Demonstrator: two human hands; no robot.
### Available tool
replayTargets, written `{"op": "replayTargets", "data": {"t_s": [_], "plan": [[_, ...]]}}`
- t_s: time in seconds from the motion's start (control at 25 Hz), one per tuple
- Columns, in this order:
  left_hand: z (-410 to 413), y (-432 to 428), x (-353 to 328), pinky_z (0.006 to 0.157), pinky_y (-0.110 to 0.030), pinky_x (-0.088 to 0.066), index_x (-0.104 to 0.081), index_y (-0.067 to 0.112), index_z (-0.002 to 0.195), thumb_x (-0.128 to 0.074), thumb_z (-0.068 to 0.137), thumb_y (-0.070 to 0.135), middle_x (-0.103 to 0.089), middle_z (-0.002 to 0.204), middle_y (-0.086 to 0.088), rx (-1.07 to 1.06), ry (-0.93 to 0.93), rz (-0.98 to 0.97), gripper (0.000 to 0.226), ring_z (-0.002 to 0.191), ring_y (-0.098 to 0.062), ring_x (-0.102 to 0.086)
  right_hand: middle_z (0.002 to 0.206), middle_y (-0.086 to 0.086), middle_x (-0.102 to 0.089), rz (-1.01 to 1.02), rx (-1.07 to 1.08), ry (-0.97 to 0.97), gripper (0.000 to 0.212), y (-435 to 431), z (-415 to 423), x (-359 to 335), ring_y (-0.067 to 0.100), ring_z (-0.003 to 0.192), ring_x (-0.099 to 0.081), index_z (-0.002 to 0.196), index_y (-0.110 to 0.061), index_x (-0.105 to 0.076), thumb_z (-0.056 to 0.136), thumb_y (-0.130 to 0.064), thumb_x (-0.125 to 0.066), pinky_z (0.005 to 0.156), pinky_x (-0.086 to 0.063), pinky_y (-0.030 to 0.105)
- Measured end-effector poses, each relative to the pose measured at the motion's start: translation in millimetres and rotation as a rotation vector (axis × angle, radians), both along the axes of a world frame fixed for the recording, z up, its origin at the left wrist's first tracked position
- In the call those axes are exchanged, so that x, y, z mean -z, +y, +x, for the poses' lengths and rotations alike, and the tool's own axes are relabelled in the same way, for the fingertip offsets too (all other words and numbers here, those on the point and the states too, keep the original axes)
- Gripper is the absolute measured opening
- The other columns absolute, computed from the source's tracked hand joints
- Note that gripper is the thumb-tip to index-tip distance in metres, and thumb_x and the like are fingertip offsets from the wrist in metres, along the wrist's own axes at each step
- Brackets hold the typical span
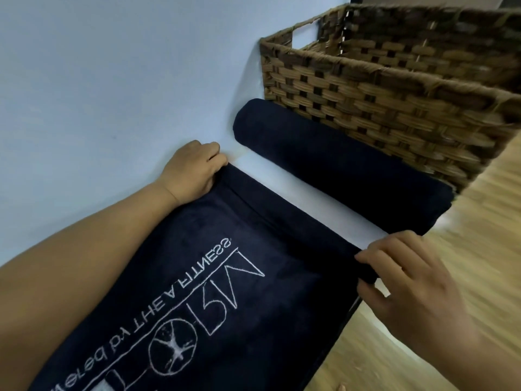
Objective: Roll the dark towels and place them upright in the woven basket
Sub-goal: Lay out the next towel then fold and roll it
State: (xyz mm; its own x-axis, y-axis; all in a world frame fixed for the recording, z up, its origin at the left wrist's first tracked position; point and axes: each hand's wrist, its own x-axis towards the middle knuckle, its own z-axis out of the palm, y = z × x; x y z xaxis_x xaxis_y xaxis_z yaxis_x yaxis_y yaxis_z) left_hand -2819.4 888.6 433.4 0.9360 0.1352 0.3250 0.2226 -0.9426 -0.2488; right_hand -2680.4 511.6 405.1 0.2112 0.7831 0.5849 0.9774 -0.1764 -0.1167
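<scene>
A dark navy towel (225, 292) with white embroidered lettering lies flat on the white table, its far edge turned over into a narrow roll. My left hand (194, 170) grips the left end of that rolled edge. At the right end, my right hand (406, 280) pinches the roll with its fingertips. A second dark towel (332, 165), fully rolled, lies on its side just beyond, against the front wall of the woven basket (394, 88). What the basket holds cannot be seen.
The white table (98, 80) stretches to the left and behind the towels. Its right edge runs diagonally, with wooden floor (465, 221) below on the right. The basket stands at the table's far right corner.
</scene>
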Motion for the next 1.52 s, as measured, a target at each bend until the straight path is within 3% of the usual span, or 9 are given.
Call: {"op": "replayTargets", "data": {"t_s": [0.12, 0.2, 0.36, 0.6, 0.68, 0.84, 1.0, 1.32, 1.52], "plan": [[-18.5, -2.0, 4.0, 0.053, -0.026, -0.024, -0.069, 0.003, 0.093, -0.057, 0.087, 0.001, -0.056, 0.072, -0.011, 0.080, -0.062, -0.010, 0.013, 0.054, -0.031, -0.049, 0.081, 0.009, -0.060, -0.026, -0.156, -0.121, 0.010, -2.7, 0.1, -0.8, 0.030, 0.081, -0.058, 0.084, -0.001, -0.071, 0.076, 0.004, -0.069, 0.089, -0.046, 0.035], [-34.1, 0.1, 5.4, 0.049, -0.027, -0.033, -0.069, 0.005, 0.109, -0.035, 0.105, 0.022, -0.060, 0.077, -0.010, 0.110, -0.062, -0.071, 0.038, 0.063, -0.031, -0.055, 0.083, 0.008, -0.058, -0.062, -0.214, -0.129, 0.014, -4.6, 1.7, -1.1, 0.030, 0.082, -0.058, 0.088, -0.002, -0.071, 0.078, 0.007, -0.067, 0.097, -0.046, 0.039], [-57.0, -4.0, -2.1, 0.064, -0.037, -0.055, -0.065, 0.014, 0.125, -0.034, 0.100, 0.035, -0.068, 0.095, -0.004, 0.018, 0.044, -0.198, 0.045, 0.079, -0.026, -0.065, 0.088, 0.005, -0.054, -0.126, -0.308, -0.092, 0.022, -5.8, -3.1, 1.0, 0.030, 0.086, -0.057, 0.096, -0.006, -0.070, 0.080, 0.008, -0.062, 0.084, -0.051, 0.038], [-3.7, -1.5, -50.0, 0.075, -0.029, -0.043, -0.073, 0.026, 0.092, -0.071, 0.086, 0.034, -0.068, 0.096, 0.011, -0.241, 0.343, -0.356, 0.010, 0.096, -0.017, -0.061, 0.082, -0.015, -0.062, -0.108, -0.192, 0.460, 0.013, -5.2, -7.8, -27.8, 0.005, 0.079, -0.060, 0.089, -0.024, -0.077, 0.088, -0.020, -0.064, 0.060, -0.042, 0.008], [14.6, -2.7, -53.5, 0.076, -0.033, -0.043, -0.063, 0.024, 0.096, -0.076, 0.081, 0.027, -0.058, 0.101, 0.010, -0.222, 0.435, -0.314, 0.020, 0.097, -0.016, -0.053, 0.075, -0.014, -0.062, -0.099, -0.051, 0.670, 0.022, -2.9, -6.3, -34.5, 0.007, 0.073, -0.063, 0.087, -0.036, -0.069, 0.075, -0.020, -0.078, 0.058, -0.044, 0.013], [30.6, -8.0, -56.9, 0.095, -0.032, -0.041, -0.052, 0.026, 0.125, -0.071, 0.082, 0.000, -0.051, 0.115, 0.013, -0.149, 0.568, -0.559, 0.054, 0.111, -0.013, -0.049, 0.077, -0.014, -0.060, -0.265, 0.176, 0.912, 0.033, 0.7, -10.3, -34.8, -0.002, 0.073, -0.058, 0.092, -0.043, -0.058, 0.067, -0.041, -0.080, 0.057, -0.046, 0.014], [26.0, -6.9, -49.7, 0.100, -0.026, -0.037, -0.059, 0.029, 0.129, -0.063, 0.086, 0.001, -0.058, 0.125, 0.011, -0.055, 0.648, -0.433, 0.052, 0.115, -0.010, -0.049, 0.061, -0.012, -0.057, -0.349, 0.263, 0.893, 0.016, 1.6, -19.9, -42.9, -0.004, 0.062, -0.054, 0.075, -0.037, -0.061, 0.070, -0.049, -0.071, 0.054, -0.042, 0.012], [8.7, -2.1, -21.6, 0.102, -0.030, -0.025, -0.063, 0.022, 0.119, -0.060, 0.082, 0.000, -0.061, 0.113, 0.007, 0.044, 0.247, -0.254, 0.042, 0.109, -0.018, -0.050, 0.077, -0.017, -0.058, -0.294, 0.256, 0.584, 0.025, 4.4, -25.8, -32.3, 0.002, 0.058, -0.050, 0.093, -0.034, -0.053, 0.076, -0.048, -0.065, 0.050, -0.033, 0.020], [-5.9, -12.2, -4.9, 0.075, -0.035, -0.037, -0.065, 0.008, 0.100, -0.029, 0.072, 0.008, -0.061, 0.092, -0.007, 0.081, -0.029, -0.100, 0.046, 0.081, -0.031, -0.053, 0.091, 0.003, -0.060, -0.047, 0.088, 0.230, 0.028, 2.3, -18.2, -10.9, 0.016, 0.046, -0.049, 0.093, -0.011, -0.057, 0.076, -0.018, -0.078, 0.042, -0.040, 0.022]]}}
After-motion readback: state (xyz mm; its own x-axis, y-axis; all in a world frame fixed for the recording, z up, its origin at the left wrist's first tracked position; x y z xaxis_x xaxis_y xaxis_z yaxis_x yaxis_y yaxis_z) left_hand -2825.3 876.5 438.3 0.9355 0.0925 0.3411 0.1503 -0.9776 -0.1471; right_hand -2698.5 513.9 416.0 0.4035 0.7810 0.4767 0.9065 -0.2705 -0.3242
